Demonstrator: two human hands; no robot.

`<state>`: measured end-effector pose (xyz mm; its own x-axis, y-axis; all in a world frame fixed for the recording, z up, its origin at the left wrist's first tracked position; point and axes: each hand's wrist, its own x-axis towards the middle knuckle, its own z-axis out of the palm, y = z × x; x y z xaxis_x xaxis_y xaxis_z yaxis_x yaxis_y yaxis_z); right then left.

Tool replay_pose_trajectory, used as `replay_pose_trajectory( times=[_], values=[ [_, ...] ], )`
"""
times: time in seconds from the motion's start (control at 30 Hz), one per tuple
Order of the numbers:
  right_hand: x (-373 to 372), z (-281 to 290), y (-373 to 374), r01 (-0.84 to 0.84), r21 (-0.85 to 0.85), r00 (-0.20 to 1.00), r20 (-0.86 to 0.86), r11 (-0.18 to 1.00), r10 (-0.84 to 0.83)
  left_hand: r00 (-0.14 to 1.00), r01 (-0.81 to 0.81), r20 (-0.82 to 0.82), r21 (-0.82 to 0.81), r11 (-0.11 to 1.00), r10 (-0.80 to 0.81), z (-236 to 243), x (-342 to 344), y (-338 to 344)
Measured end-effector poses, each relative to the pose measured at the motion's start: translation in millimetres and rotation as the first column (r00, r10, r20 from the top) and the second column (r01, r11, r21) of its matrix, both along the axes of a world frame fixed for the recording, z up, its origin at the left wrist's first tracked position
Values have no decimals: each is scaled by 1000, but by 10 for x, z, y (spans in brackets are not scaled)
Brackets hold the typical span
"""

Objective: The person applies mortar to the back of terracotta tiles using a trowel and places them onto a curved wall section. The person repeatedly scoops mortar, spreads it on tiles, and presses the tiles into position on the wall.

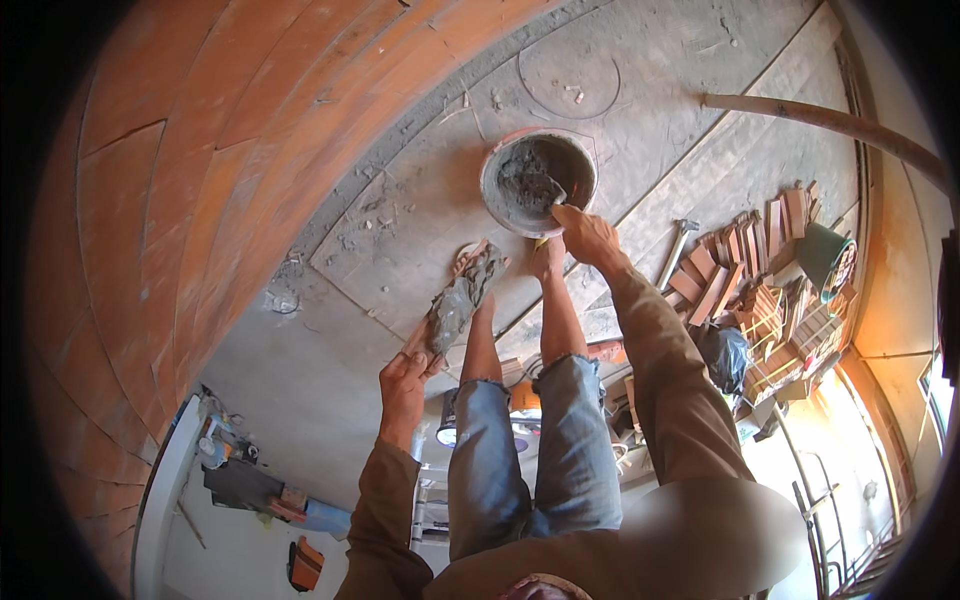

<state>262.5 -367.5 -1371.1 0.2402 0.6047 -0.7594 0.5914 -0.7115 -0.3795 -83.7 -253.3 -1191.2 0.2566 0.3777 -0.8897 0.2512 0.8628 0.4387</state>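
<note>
My left hand [403, 388] is closed on the near end of a long, narrow reddish tile [418, 338]. Wet grey mortar [462, 300] lies thick and uneven along most of its upper face. Farther forward, my right hand [590, 238] grips a trowel [556, 196] at the near rim of a round bucket [488, 190]. The trowel's metal end reaches inside the bucket, against more grey mortar [525, 170]; its handle is mostly covered by my fingers. My bare feet and legs are just below the bucket.
An orange tiled wall [200, 180] curves along the left. Right of me lie a hammer [680, 245], stacked reddish tiles [735, 260], a black bag [724, 355] and a green bucket [824, 258]. A pole [820, 112] slants in at the upper right. A wire ring [617, 80] lies beyond the bucket.
</note>
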Motion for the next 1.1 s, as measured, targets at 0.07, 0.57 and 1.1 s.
replay_pose_trajectory(
  times=[0.07,0.57,1.1],
  values=[
    [-56,-14,-278,89,138,996,-21,986,-87,999,-34,1,15,999,34,-2,5,-3],
    [-966,67,-1220,932,-244,82,-575,266,-814,1000,-1,14,53,999,0,-242,258,-4],
    [-1543,749,-1222,818,280,572,-314,502,-758,998,-26,-50,8,1000,26,-873,1061,26]
  ],
)
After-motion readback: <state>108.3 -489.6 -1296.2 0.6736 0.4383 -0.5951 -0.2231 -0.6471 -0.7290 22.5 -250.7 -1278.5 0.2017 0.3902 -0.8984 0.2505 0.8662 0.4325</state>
